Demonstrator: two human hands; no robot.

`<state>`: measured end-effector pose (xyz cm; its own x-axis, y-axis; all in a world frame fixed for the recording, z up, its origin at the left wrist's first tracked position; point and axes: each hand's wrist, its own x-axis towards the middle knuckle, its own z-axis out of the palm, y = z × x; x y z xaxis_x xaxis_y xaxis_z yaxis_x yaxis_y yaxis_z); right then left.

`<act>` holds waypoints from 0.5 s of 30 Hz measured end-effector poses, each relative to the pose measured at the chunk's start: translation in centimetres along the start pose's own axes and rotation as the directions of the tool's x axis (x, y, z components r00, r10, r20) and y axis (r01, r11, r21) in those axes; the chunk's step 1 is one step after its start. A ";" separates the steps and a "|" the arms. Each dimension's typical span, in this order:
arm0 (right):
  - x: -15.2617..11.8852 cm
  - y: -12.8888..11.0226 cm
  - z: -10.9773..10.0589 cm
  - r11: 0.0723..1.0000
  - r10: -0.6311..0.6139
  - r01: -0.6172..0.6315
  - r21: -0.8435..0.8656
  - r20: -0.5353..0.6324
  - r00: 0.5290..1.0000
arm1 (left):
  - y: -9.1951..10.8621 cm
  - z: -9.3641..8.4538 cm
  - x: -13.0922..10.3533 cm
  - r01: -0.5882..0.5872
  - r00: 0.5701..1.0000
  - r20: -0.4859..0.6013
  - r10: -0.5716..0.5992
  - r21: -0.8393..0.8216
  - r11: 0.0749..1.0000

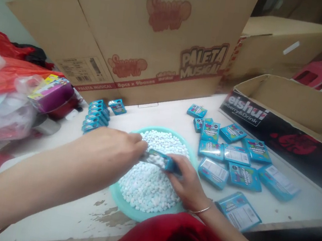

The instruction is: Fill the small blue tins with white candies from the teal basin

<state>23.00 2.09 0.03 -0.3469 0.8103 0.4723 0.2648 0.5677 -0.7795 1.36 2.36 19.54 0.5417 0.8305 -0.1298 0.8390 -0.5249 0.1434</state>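
Over a turquoise basin (114, 195) full of small white and pale-blue candies (151, 191), my two hands come together. My right hand (185, 180) is closed round a small blue candy box (169, 163), tilted on its side. My left hand (124, 147) is closed in a pinch at the near-left end of a narrow holder filled with white candies, which meets the box. Whether that holder is a scoop or part of the box, I cannot make out. Fingers hide much of the box.
Several blue candy boxes (244, 176) lie scattered on the white table (60, 218) at right. A row of more boxes (97, 115) stands at left. Behind rises a large cardboard carton (164, 57); an open black-printed carton (285, 134) sits at right, plastic bags (1, 106) at left.
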 end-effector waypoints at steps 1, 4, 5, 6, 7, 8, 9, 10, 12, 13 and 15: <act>-0.1 0.0 0.1 1.000 0.011 -0.011 0.014 -0.001 1.000 | 0.3 -0.6 0.0 -0.011 1.000 0.025 0.011 0.024 1.000; -0.5 0.2 0.5 0.994 0.068 -0.067 0.083 -0.010 0.998 | 0.2 -2.2 -0.5 -0.016 0.995 0.101 0.007 0.088 0.996; -0.6 0.2 0.6 0.990 0.090 -0.088 0.110 -0.014 0.996 | -0.1 -2.3 -0.7 -0.012 0.996 0.094 0.004 0.082 0.997; -0.7 0.2 0.6 0.985 0.110 -0.107 0.135 -0.016 0.994 | -0.6 -2.1 -0.8 -0.009 0.996 0.086 0.003 0.067 0.998; -0.7 0.1 0.6 0.980 0.127 -0.122 0.156 -0.021 0.992 | -1.1 -1.7 -0.8 -0.013 0.997 0.075 0.010 0.038 0.999; -0.7 -0.1 0.6 0.975 0.144 -0.138 0.175 -0.021 0.989 | -1.5 -0.8 -0.8 -0.017 0.998 0.056 0.017 -0.003 1.000; -0.7 -0.3 0.6 0.969 0.162 -0.155 0.192 -0.019 0.987 | -1.9 0.3 -0.6 -0.023 0.999 0.029 0.024 -0.052 0.998; -0.5 -0.6 0.6 0.963 0.180 -0.173 0.209 -0.014 0.984 | -2.2 1.6 -0.2 -0.032 0.999 0.003 0.032 -0.109 0.993; -0.1 -1.2 0.6 0.949 0.206 -0.200 0.244 0.005 0.979 | -2.6 4.5 0.7 -0.060 0.998 -0.027 0.056 -0.227 0.972; 0.2 -1.3 0.6 0.943 0.206 -0.206 0.263 0.030 0.978 | -2.8 5.7 1.3 -0.080 0.997 -0.030 0.075 -0.283 0.956; 1.1 -0.9 0.3 0.938 0.182 -0.198 0.284 0.081 0.980 | -3.4 7.3 2.5 -0.122 0.992 -0.028 0.121 -0.364 0.923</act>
<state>22.06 2.42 1.11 -0.3644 0.8857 0.2876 0.0618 0.3312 -0.9415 0.22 4.86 11.52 0.6373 0.7660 -0.0842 0.6897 -0.5181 0.5058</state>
